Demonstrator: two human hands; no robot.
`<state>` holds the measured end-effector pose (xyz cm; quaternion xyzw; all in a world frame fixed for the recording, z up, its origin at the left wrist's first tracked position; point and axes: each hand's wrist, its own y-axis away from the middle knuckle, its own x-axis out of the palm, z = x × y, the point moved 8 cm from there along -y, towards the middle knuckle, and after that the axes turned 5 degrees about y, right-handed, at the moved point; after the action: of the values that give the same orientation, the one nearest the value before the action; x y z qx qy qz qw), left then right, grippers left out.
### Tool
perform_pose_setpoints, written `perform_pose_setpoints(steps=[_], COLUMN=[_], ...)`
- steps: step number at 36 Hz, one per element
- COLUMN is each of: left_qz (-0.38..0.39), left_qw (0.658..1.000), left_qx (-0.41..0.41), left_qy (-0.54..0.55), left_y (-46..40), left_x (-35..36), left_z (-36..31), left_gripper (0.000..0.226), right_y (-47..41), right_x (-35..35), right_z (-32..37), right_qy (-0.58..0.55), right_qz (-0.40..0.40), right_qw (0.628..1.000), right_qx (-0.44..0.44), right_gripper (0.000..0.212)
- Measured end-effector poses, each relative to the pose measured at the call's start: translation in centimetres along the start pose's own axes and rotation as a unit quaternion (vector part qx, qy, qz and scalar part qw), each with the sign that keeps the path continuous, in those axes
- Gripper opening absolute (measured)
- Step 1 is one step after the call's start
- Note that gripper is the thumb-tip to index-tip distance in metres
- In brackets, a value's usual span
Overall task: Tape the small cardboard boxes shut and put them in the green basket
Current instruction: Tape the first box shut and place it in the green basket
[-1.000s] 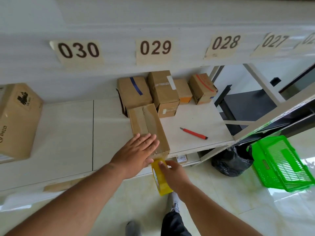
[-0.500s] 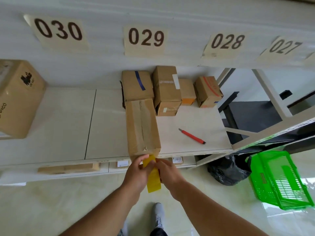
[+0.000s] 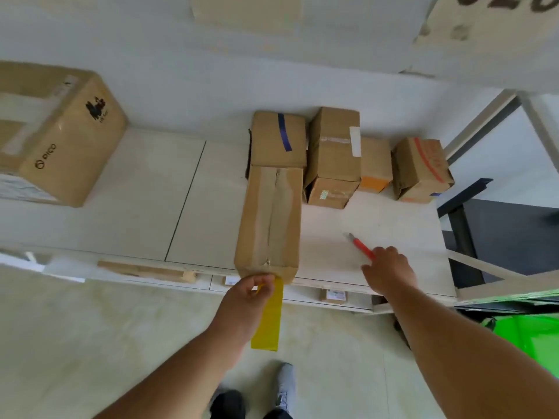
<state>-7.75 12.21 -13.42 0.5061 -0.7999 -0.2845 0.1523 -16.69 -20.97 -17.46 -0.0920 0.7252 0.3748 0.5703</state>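
Note:
A long cardboard box [image 3: 272, 219] lies on the white shelf [image 3: 136, 192], its near end at the shelf's front edge and its top seam running towards me. My left hand [image 3: 245, 300] pinches a yellow strip of tape [image 3: 267, 322] against that near end; the strip hangs down below the shelf. My right hand [image 3: 388, 267] reaches over the near end of a red cutter [image 3: 361, 246] on the shelf, with its fingertips hidden. Several small boxes [image 3: 332, 152] stand behind the long box. The green basket [image 3: 532, 337] shows blurred at the lower right.
A large brown carton [image 3: 57, 131] sits at the shelf's left. A dark table [image 3: 499, 234] stands beyond the shelf's right end. Pale floor tiles and my shoes [image 3: 284, 388] are below.
My right hand has let go of the tape and moved right onto the red cutter. My left hand keeps the tape at the box's end. The view has tilted down and closer.

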Motion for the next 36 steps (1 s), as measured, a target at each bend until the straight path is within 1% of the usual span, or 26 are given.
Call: perform_pose_setpoints(steps=[3,5,7,9,11,14,18,21,23,26,28,31,36], left_qz=[0.005,0.009,0.006,-0.002,-0.017,-0.034,-0.042,-0.045,-0.045,-0.045,-0.049,-0.064,-0.073], left_qw=[1.000,1.000,1.000,1.000,1.000,0.999,0.999,0.998,0.997,0.998,0.998,0.997,0.996], left_qx=[0.002,-0.001,-0.004,-0.003,0.003,0.000,-0.007,-0.017,-0.025,-0.021,-0.014,-0.007,-0.008], left_qy=[-0.010,-0.012,-0.015,-0.011,-0.007,0.002,0.027,0.047,0.058,0.049,0.040,0.030,0.052], left_y=[0.4,0.7,0.9,0.9,1.0,1.3,1.8,2.0,2.0,2.2,2.4,2.5,2.1], left_x=[0.2,0.3,0.2,0.1,0.0,-0.2,-0.4,-0.5,-0.6,-0.5,-0.5,-0.8,-1.0], left_z=[-0.2,-0.2,0.0,0.2,0.1,0.1,-0.2,-0.2,-0.1,-0.1,-0.4,-0.5,0.1], left_gripper=[0.013,0.016,0.017,0.018,0.016,0.014,0.013,0.006,0.006,0.012,0.014,0.016,0.012], right_y=[-0.4,-0.4,-0.2,0.1,0.5,1.8,6.0,10.7,14.1,18.4,19.8,20.2,19.5], right_x=[0.0,-0.1,0.0,-0.1,-0.2,-0.6,-2.8,-5.4,-7.2,-9.1,-9.1,-8.1,-7.1], right_z=[0.5,1.0,1.6,1.9,2.0,2.1,3.2,4.1,5.4,7.8,9.2,10.7,12.2], right_qy=[0.047,0.072,0.101,0.100,0.055,-0.069,-0.192,-0.215,-0.191,-0.097,-0.034,0.032,0.073], right_qz=[-0.031,-0.037,-0.036,-0.032,-0.025,-0.021,-0.061,-0.104,-0.143,-0.246,-0.294,-0.301,-0.296], right_qw=[0.998,0.997,0.994,0.994,0.998,0.997,0.975,0.956,0.941,0.899,0.868,0.847,0.841], right_qx=[-0.011,-0.019,-0.030,-0.035,-0.030,-0.031,-0.094,-0.168,-0.240,-0.350,-0.399,-0.436,-0.447], right_gripper=[0.029,0.024,0.025,0.025,0.022,0.014,0.014,0.010,0.010,0.024,0.031,0.032,0.033])
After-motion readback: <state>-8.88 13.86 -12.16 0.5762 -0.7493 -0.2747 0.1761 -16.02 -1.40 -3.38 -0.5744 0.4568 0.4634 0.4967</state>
